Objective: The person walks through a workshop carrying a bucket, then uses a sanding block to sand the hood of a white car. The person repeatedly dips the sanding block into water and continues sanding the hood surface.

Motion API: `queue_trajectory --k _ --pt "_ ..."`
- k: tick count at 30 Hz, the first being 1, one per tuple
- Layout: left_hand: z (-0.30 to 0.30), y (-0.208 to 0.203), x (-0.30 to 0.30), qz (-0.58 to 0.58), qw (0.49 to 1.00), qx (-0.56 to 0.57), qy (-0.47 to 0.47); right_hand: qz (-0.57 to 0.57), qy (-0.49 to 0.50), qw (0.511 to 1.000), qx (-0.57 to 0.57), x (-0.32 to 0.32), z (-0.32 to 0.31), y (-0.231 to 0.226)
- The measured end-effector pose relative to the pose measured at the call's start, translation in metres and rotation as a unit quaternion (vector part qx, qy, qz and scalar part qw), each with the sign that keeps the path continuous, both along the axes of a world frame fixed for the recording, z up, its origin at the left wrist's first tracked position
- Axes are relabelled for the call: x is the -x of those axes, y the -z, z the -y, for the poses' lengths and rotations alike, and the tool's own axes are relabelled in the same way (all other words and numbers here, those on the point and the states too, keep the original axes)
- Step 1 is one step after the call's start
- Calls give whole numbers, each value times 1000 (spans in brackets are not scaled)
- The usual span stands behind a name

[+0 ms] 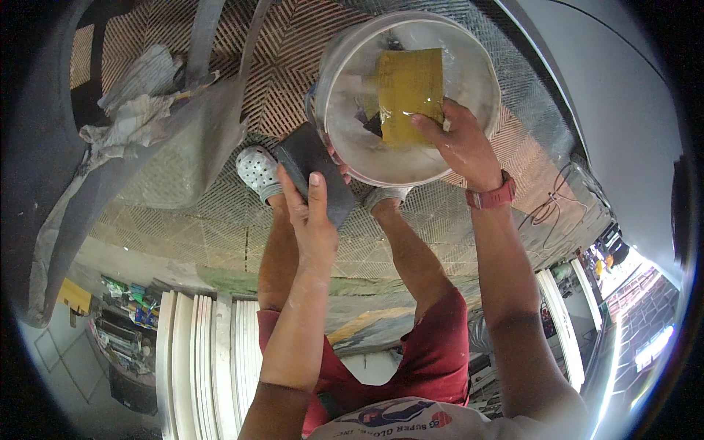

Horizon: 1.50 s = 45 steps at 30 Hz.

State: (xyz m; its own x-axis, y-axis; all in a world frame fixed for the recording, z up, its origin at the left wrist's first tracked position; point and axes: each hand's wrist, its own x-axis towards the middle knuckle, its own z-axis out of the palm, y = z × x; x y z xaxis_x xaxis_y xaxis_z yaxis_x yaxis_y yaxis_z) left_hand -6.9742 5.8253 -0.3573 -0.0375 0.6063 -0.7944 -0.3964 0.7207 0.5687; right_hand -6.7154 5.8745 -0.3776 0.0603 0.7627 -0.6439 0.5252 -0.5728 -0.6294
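Note:
A round, whitish bucket of cloudy liquid stands in front of me, slightly right of the middle. Over its opening my right hand pinches a wet, yellow-brown rectangular sheet, which looks like the backing of sandpaper. Small dark pieces show in the bucket beside the sheet. Left of the bucket, my left hand grips a flat dark grey rectangular pad, with fingertips showing past its far side near the bucket wall. Whether the pad is stiff or soft, I cannot tell.
Ribbed floor matting lies below, with my grey clogs on it. A large dark curved panel with a crumpled rag is at left. A grey car body curves along the right. A thin cable lies near it.

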Motion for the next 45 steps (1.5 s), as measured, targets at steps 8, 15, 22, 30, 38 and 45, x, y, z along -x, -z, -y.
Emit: queue_trajectory --k 8,15,22,30,38,45 --pt "-5 5 -8 -16 1000 -22 3 -4 153 988 24 -15 25 -12" --pt "-6 4 -9 2 1000 -14 18 170 201 959 -108 7 42 2" --pt "-6 3 -8 -65 998 21 -5 -95 38 992 -71 95 14 32" --pt "-15 -2 -7 -4 1000 -7 21 177 -269 935 152 104 -65 268" --pt "-15 -2 -6 4 999 -39 29 251 -329 864 286 59 -38 270" --pt "-12 -6 -6 1 999 -30 37 246 -335 847 331 48 -20 247"
